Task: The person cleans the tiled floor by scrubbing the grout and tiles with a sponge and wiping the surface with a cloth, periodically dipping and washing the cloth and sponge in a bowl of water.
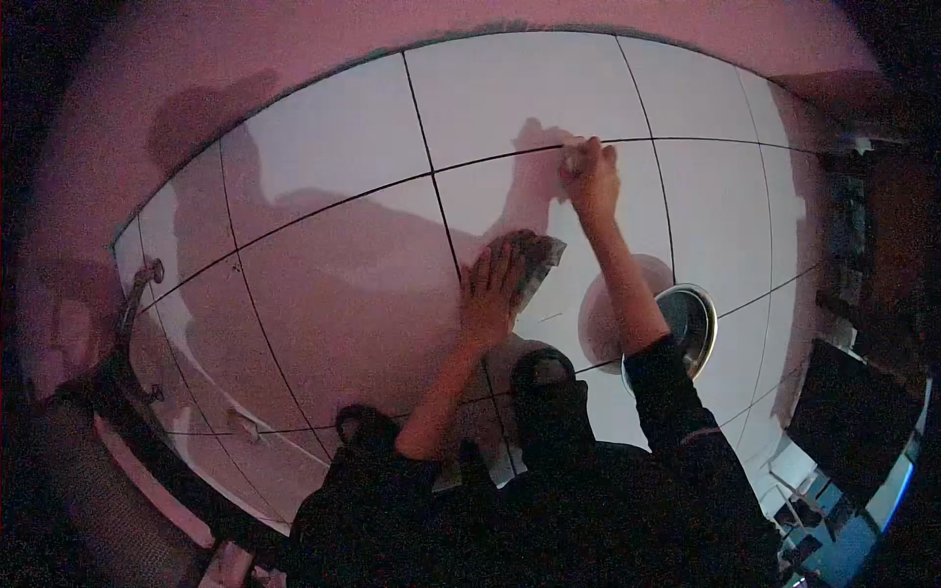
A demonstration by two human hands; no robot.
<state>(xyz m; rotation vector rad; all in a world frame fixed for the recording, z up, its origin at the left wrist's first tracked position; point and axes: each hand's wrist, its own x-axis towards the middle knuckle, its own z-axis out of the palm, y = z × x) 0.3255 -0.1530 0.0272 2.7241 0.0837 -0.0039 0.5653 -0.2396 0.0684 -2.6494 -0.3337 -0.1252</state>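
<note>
My left hand (490, 299) lies flat with its fingers stretched out, at the left side of a dark, crumpled sheet-like piece (542, 260) with a paler edge. Whether it presses on this piece or on the tile beside it, I cannot tell. Farther forward, my right hand (594, 181) is closed, with its fingertips at a dark line between the white floor tiles (529, 88). Something small and pale seems to be in its fingers, too blurred to name. Beside my right forearm stands a round metal bowl (708, 338), partly covered by my sleeve.
My feet in dark footwear (549, 367) are close below my hands. Across the tiles falls my large shadow (333, 255). A pinkish wall (343, 29) borders the far side. Dark furniture (853, 412) stands at right, and a dark ledge (127, 392) runs along the left.
</note>
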